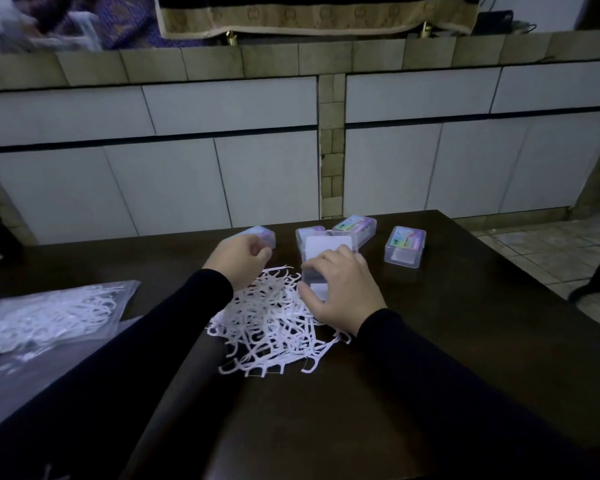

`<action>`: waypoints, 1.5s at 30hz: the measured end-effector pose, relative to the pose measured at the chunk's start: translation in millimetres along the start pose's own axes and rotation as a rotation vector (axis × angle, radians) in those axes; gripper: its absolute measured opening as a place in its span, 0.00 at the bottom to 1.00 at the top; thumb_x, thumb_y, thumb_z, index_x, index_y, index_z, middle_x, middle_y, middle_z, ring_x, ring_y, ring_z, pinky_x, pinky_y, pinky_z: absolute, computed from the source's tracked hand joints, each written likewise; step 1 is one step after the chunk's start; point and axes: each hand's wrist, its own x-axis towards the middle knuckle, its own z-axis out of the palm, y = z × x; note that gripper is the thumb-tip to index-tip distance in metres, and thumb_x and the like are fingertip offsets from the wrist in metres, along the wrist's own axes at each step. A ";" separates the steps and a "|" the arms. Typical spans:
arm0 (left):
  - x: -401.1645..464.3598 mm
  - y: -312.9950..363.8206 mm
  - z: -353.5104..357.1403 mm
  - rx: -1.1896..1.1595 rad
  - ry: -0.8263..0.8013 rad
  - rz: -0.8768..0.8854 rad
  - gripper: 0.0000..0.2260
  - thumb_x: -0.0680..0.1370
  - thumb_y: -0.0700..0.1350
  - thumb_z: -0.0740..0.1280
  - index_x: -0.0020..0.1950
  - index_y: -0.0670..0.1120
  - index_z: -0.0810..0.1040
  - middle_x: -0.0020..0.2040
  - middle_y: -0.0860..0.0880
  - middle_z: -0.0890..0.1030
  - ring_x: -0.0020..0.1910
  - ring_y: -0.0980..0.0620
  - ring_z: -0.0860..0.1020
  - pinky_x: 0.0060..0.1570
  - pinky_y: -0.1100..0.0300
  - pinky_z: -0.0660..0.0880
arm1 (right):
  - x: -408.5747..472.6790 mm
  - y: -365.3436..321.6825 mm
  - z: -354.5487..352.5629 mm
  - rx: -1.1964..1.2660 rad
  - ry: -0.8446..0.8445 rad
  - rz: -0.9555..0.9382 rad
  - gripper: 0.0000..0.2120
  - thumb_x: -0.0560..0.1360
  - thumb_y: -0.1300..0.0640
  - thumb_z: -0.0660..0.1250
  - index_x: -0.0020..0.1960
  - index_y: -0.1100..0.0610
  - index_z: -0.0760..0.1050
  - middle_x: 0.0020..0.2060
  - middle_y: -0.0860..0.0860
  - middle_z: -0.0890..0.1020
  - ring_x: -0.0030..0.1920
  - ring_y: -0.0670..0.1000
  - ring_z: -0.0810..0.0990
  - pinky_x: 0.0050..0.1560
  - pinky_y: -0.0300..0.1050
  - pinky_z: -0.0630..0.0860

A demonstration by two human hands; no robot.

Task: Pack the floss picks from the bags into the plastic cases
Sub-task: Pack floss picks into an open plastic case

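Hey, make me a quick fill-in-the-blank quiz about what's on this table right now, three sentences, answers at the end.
1. The loose floss picks lie in a pile on the dark ____.
2. The right hand grips an open clear plastic ____.
3. At the table's left edge lies a clear ____ that holds more picks.

Answers: table; case; bag

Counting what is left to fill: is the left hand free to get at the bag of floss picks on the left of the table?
Probably yes. The left hand is curled above the loose pile, seemingly holding nothing, and the bag lies uncovered beside that forearm with nothing between them.
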 end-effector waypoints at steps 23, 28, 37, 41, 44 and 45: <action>-28.7 -94.0 -27.2 0.245 -0.318 -0.017 0.17 0.80 0.58 0.60 0.62 0.51 0.78 0.56 0.50 0.73 0.51 0.54 0.73 0.52 0.62 0.66 | 92.2 -50.6 49.8 -0.235 -0.529 0.057 0.15 0.80 0.44 0.55 0.52 0.46 0.80 0.50 0.48 0.80 0.57 0.52 0.71 0.63 0.56 0.59; -32.6 -85.5 -22.5 0.221 -0.173 0.054 0.13 0.81 0.53 0.59 0.56 0.50 0.81 0.52 0.48 0.79 0.50 0.51 0.77 0.51 0.58 0.71 | 96.5 -58.3 38.9 -0.182 -0.514 0.043 0.15 0.78 0.42 0.58 0.53 0.45 0.81 0.49 0.46 0.83 0.54 0.50 0.76 0.62 0.54 0.58; -48.1 -56.6 -33.1 0.238 -0.153 -0.011 0.24 0.74 0.66 0.63 0.61 0.52 0.76 0.51 0.55 0.81 0.48 0.56 0.77 0.44 0.61 0.73 | 90.9 -62.9 8.1 -0.230 -0.781 0.172 0.37 0.61 0.28 0.70 0.58 0.54 0.78 0.51 0.48 0.83 0.51 0.49 0.80 0.57 0.48 0.76; -50.4 -53.0 -27.6 0.209 -0.168 -0.133 0.26 0.71 0.66 0.67 0.58 0.47 0.78 0.49 0.51 0.82 0.48 0.53 0.79 0.49 0.56 0.77 | 81.0 -68.1 15.7 -0.212 -0.740 0.142 0.33 0.65 0.29 0.69 0.56 0.54 0.78 0.47 0.48 0.82 0.48 0.49 0.80 0.53 0.48 0.78; -48.9 -54.7 -23.2 0.146 -0.164 -0.171 0.21 0.73 0.62 0.68 0.52 0.46 0.81 0.47 0.49 0.83 0.45 0.53 0.79 0.45 0.59 0.75 | 78.5 -70.4 17.7 -0.218 -0.733 0.135 0.28 0.68 0.32 0.68 0.56 0.53 0.78 0.51 0.48 0.82 0.51 0.49 0.79 0.56 0.50 0.76; -48.4 -55.3 -22.2 0.132 -0.160 -0.167 0.19 0.74 0.61 0.68 0.50 0.47 0.82 0.46 0.49 0.83 0.43 0.54 0.78 0.42 0.60 0.73 | 78.0 -70.8 17.0 -0.223 -0.726 0.131 0.27 0.69 0.33 0.68 0.56 0.53 0.77 0.51 0.48 0.82 0.52 0.50 0.79 0.58 0.51 0.74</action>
